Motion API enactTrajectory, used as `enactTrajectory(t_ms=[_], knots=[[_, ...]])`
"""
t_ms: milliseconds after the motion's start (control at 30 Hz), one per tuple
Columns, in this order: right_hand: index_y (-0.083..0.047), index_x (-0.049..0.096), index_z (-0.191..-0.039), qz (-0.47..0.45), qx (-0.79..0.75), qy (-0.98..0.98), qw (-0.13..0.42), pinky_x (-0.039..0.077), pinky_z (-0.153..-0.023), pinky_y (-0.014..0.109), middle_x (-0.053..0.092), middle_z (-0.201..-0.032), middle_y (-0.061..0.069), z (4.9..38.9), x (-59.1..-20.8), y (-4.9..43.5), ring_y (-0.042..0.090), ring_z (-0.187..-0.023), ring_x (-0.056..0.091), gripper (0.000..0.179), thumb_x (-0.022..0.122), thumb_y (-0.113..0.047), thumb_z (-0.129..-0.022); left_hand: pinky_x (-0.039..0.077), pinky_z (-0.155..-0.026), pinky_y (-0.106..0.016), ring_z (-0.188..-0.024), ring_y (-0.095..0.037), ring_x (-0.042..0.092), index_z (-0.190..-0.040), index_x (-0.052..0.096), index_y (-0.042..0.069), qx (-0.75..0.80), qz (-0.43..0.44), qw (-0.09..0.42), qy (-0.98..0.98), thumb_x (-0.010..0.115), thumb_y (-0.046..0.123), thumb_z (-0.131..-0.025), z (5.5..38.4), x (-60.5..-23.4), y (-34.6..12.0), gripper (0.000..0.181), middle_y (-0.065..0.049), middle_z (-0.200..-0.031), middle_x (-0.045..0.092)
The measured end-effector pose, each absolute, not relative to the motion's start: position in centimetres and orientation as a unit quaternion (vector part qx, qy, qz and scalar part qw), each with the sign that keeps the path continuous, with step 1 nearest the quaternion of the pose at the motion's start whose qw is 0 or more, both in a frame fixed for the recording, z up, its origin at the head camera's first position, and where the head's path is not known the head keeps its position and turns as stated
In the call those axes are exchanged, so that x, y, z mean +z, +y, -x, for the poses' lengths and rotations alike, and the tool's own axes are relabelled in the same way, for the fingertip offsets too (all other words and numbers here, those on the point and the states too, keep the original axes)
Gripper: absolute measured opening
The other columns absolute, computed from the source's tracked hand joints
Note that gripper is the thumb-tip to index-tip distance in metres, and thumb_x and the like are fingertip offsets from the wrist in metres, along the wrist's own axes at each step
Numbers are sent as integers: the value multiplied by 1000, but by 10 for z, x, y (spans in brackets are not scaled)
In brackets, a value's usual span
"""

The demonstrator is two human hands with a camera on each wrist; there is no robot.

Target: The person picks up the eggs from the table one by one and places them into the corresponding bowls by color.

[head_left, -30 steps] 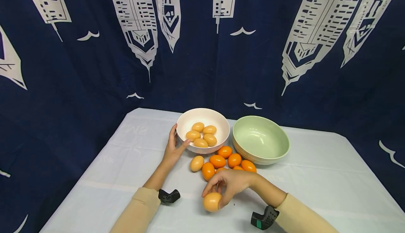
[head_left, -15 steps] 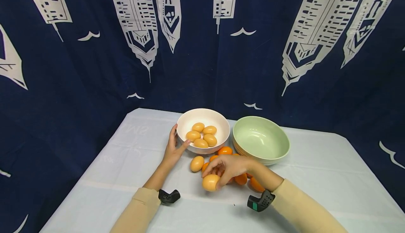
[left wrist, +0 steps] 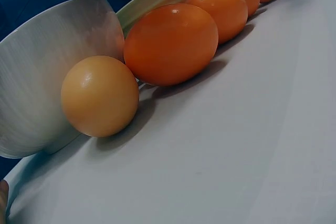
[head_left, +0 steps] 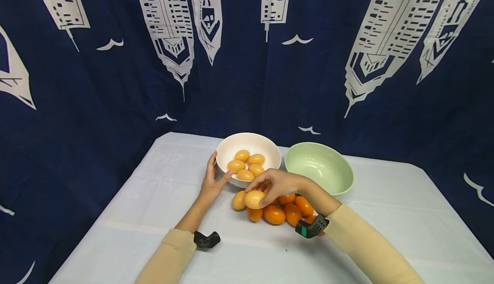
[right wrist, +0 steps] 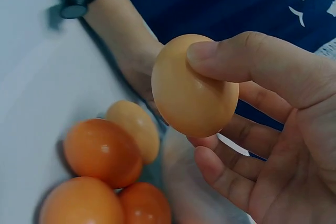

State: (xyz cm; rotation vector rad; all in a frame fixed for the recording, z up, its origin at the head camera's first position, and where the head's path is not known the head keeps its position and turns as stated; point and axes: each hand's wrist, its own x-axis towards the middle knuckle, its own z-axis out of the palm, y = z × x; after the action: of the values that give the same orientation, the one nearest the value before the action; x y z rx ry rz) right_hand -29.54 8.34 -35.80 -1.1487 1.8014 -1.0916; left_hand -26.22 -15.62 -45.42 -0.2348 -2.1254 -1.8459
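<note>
My left hand (head_left: 211,185) holds the near-left side of a white bowl (head_left: 230,147), its thumb at the rim. Inside lie several pale tan eggs (head_left: 256,159). Between thumb and fingers, my right hand (head_left: 283,182) pinches another tan egg (head_left: 254,199), raised above the table just in front of this bowl; the right wrist view shows the thumb pressed on that held egg (right wrist: 193,90). One more tan egg (left wrist: 100,96) rests on the table against the bowl's outer side. Next to it lie several orange eggs (head_left: 274,214), partly hidden by my right hand and wrist.
A green bowl (head_left: 318,164) stands right beside the white one, with no eggs visible in it. Both are on a pale tablecloth (head_left: 154,198) that reaches back to a navy curtain (head_left: 247,91). Black wrist cameras (head_left: 206,240) sit on both wrists.
My right hand has carried the pinched tan egg away from the table's near side, up toward the white bowl, passing over the orange eggs. My left hand has stayed on the bowl.
</note>
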Motion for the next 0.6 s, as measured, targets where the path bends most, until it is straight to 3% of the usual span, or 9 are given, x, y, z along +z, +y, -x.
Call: enactTrajectory(t_ms=[300, 433, 600], knots=[[7, 64, -119, 409, -452, 734, 300, 51, -83, 32, 70, -105, 6, 314, -353, 79, 23, -96, 60, 44, 77, 1, -77, 17, -112, -58, -143, -42, 18, -153, 12, 0, -645, 82, 154, -744, 63, 9, -94, 252, -441, -153, 79, -23, -159, 11], [9, 64, -118, 398, -473, 745, 251, 51, -83, 31, 69, -109, 10, 320, -356, 74, 24, -97, 60, 44, 75, 2, -77, 16, -113, -59, -144, -40, 17, -155, 12, 5, -650, 82, 157, -739, 64, 12, -94, 263, -456, -156, 80, -19, -160, 10], [4, 66, -119, 320, -493, 787, 186, 52, -82, 29, 66, -116, 14, 324, -359, 62, 26, -95, 60, 45, 77, -5, -77, 17, -114, -53, -145, -34, 18, -156, 12, 16, -643, 71, 162, -745, 65, 18, -94, 273, -472, -159, 81, -10, -162, 10]])
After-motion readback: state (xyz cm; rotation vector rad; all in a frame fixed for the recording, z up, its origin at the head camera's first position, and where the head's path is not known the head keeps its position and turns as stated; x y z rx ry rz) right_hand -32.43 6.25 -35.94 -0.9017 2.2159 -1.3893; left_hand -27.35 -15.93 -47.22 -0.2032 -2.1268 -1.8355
